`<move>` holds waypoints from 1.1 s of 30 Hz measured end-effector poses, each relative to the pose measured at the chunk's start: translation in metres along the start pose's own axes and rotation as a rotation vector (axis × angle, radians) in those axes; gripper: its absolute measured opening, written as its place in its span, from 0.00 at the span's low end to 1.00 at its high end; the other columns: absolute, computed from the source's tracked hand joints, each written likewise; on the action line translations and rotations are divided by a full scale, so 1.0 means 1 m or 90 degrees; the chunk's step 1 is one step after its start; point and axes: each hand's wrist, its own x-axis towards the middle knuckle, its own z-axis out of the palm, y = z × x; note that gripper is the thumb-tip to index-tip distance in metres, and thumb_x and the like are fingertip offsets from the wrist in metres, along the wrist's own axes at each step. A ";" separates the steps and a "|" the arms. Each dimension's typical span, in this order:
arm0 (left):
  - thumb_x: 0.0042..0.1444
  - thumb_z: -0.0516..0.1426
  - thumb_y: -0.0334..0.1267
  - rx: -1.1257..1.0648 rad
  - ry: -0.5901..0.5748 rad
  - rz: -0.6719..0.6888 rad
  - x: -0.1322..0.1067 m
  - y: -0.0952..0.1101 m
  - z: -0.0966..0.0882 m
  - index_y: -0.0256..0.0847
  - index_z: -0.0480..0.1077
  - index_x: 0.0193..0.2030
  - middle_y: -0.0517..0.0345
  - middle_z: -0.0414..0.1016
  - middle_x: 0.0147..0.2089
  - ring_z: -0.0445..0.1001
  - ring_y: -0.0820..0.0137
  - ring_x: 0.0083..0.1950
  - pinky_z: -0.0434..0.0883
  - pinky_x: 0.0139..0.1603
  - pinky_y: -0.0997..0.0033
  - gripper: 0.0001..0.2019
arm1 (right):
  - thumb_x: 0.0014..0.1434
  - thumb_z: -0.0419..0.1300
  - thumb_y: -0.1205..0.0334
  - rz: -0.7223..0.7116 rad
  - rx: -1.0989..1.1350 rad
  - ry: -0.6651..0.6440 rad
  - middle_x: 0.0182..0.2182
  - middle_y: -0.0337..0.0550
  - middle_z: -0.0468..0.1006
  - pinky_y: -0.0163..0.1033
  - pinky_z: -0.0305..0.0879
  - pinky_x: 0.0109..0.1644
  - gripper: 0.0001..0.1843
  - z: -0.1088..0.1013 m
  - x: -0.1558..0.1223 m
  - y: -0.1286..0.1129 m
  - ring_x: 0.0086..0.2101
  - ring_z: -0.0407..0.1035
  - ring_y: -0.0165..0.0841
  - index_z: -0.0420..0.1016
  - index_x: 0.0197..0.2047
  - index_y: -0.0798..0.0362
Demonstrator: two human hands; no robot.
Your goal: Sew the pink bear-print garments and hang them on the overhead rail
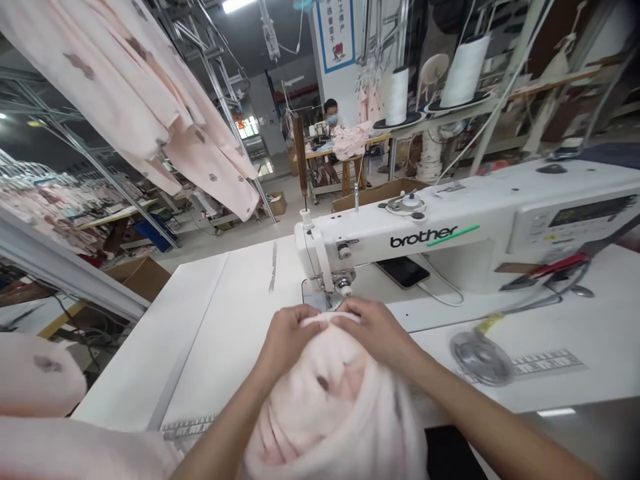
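Observation:
Both hands pinch the upper edge of a pale pink fleecy garment (320, 413) with small dark motifs. My left hand (290, 337) is closed on the left part of that edge, thumb on top. Close beside it, my right hand (373, 327) is closed on the right part, and the two thumbs almost meet. Just beyond my fingers is the needle and presser-foot area of a white sewing machine (370, 233). Whether the fabric edge lies under the foot is hidden by my fingers. Below, the garment hangs in loose folds toward me.
A phone (404, 271) with a cable lies behind the machine bed. On the right of the white table (200, 320) are a clear round container (481, 358) and red-handled scissors (557, 265). Pink garments (165, 100) hang upper left. A masked person (331, 113) sits farther back.

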 end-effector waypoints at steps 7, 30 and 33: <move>0.55 0.47 0.37 0.178 -0.050 0.067 0.057 -0.038 0.013 0.38 0.72 0.36 0.53 0.72 0.36 0.69 0.67 0.37 0.63 0.37 0.71 0.12 | 0.54 0.54 0.65 0.101 -0.216 -0.012 0.24 0.39 0.71 0.33 0.53 0.30 0.05 0.014 0.046 0.037 0.29 0.66 0.34 0.69 0.27 0.54; 0.53 0.48 0.34 0.216 0.025 -0.009 0.071 -0.038 0.027 0.39 0.67 0.35 0.54 0.71 0.35 0.69 0.67 0.36 0.61 0.34 0.71 0.08 | 0.52 0.51 0.69 0.140 -0.278 0.012 0.23 0.40 0.71 0.33 0.51 0.26 0.07 0.017 0.055 0.041 0.24 0.63 0.32 0.68 0.26 0.53; 0.53 0.48 0.32 0.201 0.024 0.003 0.074 -0.039 0.027 0.39 0.67 0.34 0.53 0.71 0.37 0.69 0.66 0.37 0.62 0.35 0.71 0.07 | 0.51 0.51 0.69 0.141 -0.289 0.014 0.23 0.40 0.70 0.33 0.51 0.25 0.07 0.019 0.055 0.040 0.24 0.62 0.31 0.65 0.24 0.53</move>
